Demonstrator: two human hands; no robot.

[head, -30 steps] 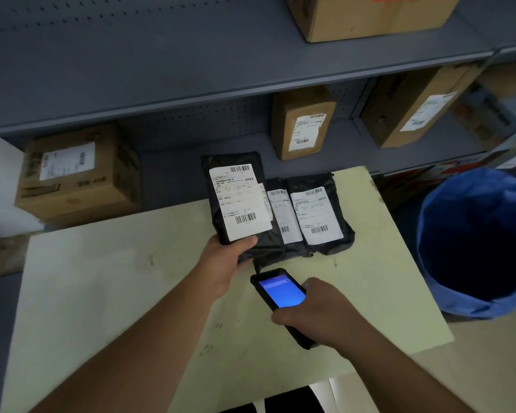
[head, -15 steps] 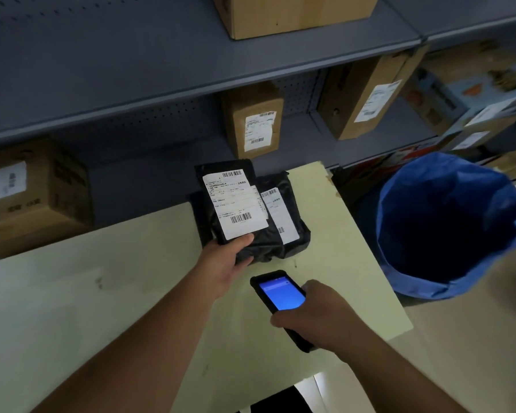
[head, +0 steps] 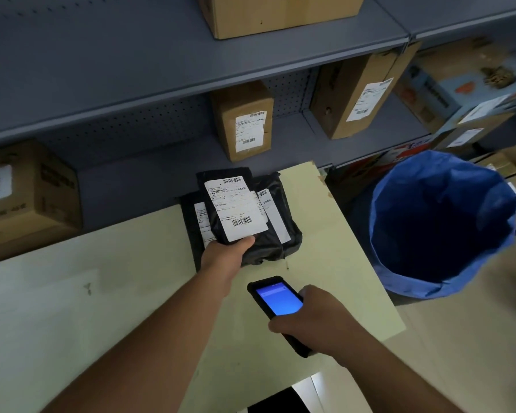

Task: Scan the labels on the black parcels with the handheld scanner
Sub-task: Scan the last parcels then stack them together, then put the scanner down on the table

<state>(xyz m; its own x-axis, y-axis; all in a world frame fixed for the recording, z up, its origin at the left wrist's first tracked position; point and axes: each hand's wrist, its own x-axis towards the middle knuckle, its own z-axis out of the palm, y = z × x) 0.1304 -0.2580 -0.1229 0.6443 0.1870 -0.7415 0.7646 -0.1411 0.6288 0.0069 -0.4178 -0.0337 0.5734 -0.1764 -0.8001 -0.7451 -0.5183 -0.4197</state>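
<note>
The left hand (head: 225, 257) is closed on the lower edge of the top black parcel (head: 236, 210), thumb pressed just below its white label (head: 236, 208), tilting it up over two more black parcels (head: 280, 234) lying near the counter's (head: 72, 323) far edge. The right hand (head: 316, 323) is wrapped around the handheld scanner (head: 277, 302), a black rubbery slab with a glowing blue screen, held above the counter's near right part. The parcels are crinkled, glossy plastic bags; the labels are flat paper with barcodes. The counter is pale, matte and scuffed.
</note>
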